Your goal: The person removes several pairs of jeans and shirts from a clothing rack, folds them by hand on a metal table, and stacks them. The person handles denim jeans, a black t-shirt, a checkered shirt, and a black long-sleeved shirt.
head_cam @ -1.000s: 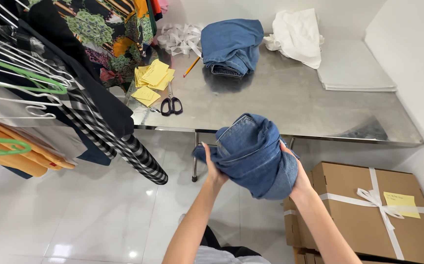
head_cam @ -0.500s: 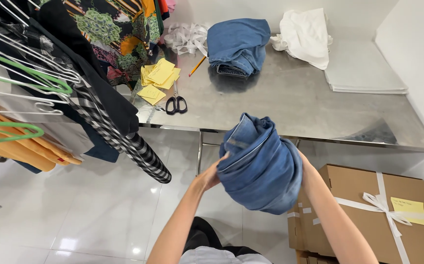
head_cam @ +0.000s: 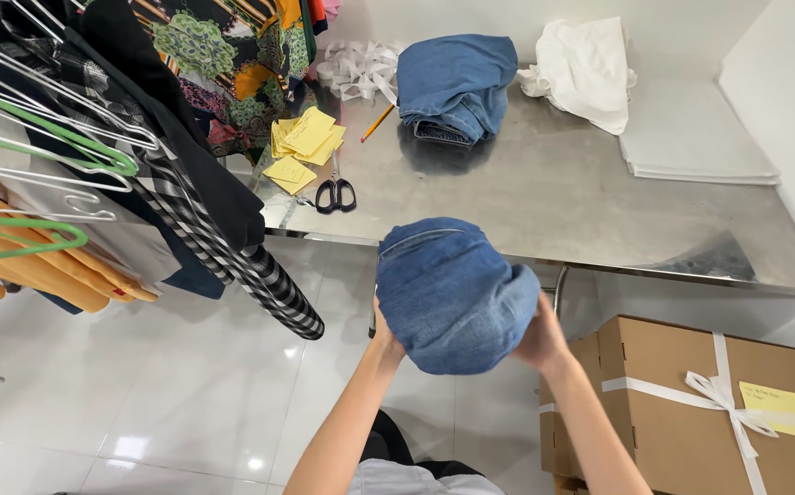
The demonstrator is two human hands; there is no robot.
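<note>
denim bundle [head_cam: 452,293] between left hand [head_cam: 385,337] and right hand [head_cam: 541,335], waistband up

The folded jeans [head_cam: 452,293] hid most of both hands' fingers; the cardboard box [head_cam: 691,412] ran off the bottom edge.

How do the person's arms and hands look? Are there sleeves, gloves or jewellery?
Both forearms are bare, with no sleeves in view. The left hand and right hand wear no gloves, and no rings, watch or bracelet can be seen. A light grey top shows at the bottom edge.
</note>
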